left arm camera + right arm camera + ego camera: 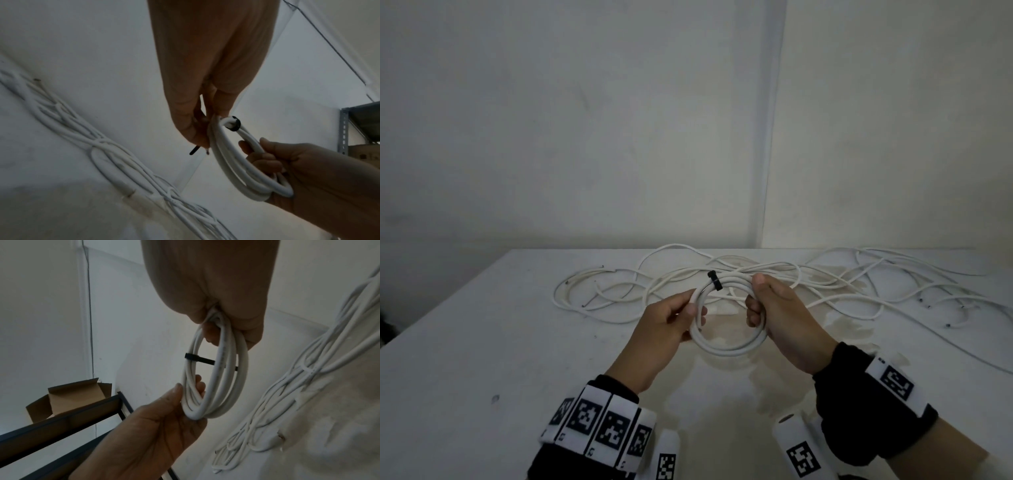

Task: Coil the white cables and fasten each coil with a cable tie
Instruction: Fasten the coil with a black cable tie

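A coil of white cable (726, 346) hangs in the air above the white table (482, 342), held by both hands. My left hand (674, 315) pinches its left side between thumb and fingers. My right hand (767, 308) grips its right side with fingers curled through the ring. A black cable tie (715, 280) wraps the coil at its top, its tail sticking out. The left wrist view shows the tie's loop (234, 125) round the coil (246, 178). In the right wrist view the tie (197, 359) crosses the coil (216, 386).
Several loose white cables (825, 284) lie tangled across the far half of the table, up to the wall. A dark metal shelf (61, 415) with an open cardboard box (68, 397) stands to the left of the table.
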A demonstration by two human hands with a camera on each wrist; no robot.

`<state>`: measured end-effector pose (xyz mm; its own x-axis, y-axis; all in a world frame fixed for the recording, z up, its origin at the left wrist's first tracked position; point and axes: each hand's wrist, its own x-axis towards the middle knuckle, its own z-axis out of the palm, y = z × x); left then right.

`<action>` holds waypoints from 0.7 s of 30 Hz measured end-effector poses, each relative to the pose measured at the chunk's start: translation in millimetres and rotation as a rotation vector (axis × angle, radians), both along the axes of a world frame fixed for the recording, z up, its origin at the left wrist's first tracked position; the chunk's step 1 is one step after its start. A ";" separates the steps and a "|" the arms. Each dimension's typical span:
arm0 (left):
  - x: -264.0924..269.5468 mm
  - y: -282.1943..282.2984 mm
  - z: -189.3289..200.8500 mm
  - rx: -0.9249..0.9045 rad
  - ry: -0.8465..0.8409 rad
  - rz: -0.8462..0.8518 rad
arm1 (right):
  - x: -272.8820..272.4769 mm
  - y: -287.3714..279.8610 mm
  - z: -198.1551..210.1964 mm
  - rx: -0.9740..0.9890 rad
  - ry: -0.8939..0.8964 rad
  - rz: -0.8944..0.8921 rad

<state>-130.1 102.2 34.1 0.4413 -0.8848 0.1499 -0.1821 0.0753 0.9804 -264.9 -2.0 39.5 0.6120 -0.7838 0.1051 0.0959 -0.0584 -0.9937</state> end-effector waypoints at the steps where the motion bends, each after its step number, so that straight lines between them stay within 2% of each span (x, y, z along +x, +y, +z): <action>1: 3.6 2.6 -0.2 -0.016 -0.003 0.014 | 3.2 1.4 -0.2 -0.004 0.003 0.008; 9: 36.5 20.3 -1.8 -0.018 -0.127 0.195 | 34.0 22.0 1.7 -0.244 0.243 0.065; 15: 65.0 26.8 -9.3 0.036 -0.206 0.280 | 58.8 33.3 -2.8 -0.247 0.360 0.166; 21: 93.6 40.7 -11.3 0.084 -0.261 0.280 | 80.6 32.5 -11.1 -0.202 0.442 0.296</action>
<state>-36.4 142.9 22.8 0.6243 -0.7492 0.2213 -0.4285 -0.0915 0.8989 -184.3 30.4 28.5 0.8223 -0.5632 -0.0810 -0.2854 -0.2852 -0.9150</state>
